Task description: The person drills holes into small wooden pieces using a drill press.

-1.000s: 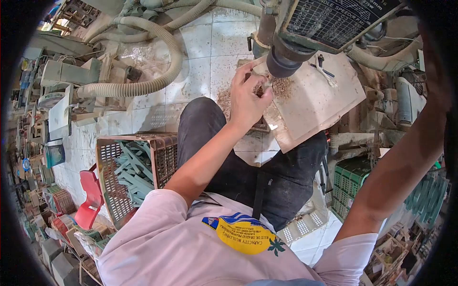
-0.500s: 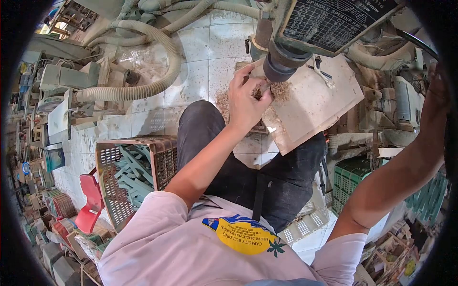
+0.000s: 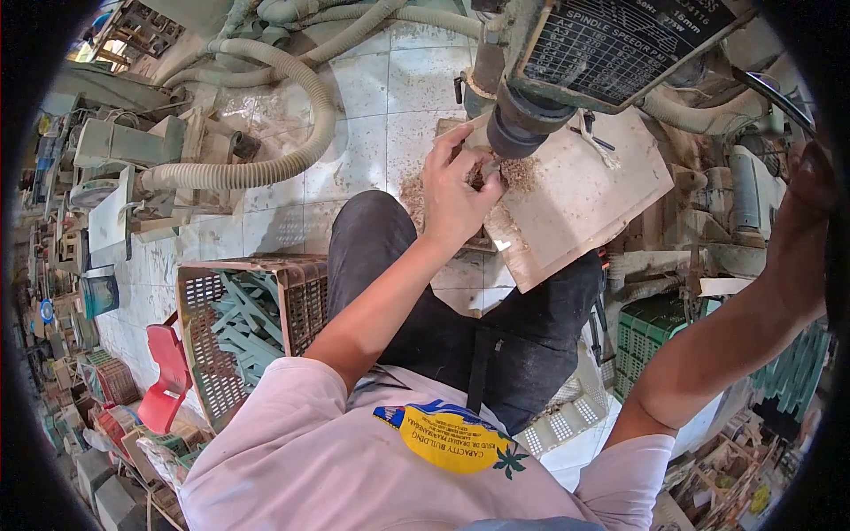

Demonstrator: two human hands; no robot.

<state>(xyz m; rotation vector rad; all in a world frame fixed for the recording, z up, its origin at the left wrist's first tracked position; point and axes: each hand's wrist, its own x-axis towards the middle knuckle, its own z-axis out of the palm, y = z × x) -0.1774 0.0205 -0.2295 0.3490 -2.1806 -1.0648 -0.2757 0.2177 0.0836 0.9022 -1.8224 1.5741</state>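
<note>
Under the dark drill chuck point(image 3: 522, 119) of a drill press, my left hand point(image 3: 460, 190) is closed, thumb and fingers curled together. It pinches something small, mostly hidden by the fingers and wood shavings. Beneath it lies a pale wooden board point(image 3: 589, 190) strewn with shavings around the drilling spot. My right hand point(image 3: 813, 181) is raised at the right edge, closed around the end of the drill press's black feed lever point(image 3: 772, 93); shadow and the lens rim hide part of it.
A plastic crate point(image 3: 305, 301) of green-grey wooden strips stands by my left knee. A green crate point(image 3: 653, 341) is on my right side. A red chair point(image 3: 166, 376) stands at left, and a ribbed hose point(image 3: 323, 115) curves across the tiled floor point(image 3: 359, 146).
The right hand and lever have shifted slightly downward in view. My left hand keeps its place under the chuck. The view has shifted a little.
</note>
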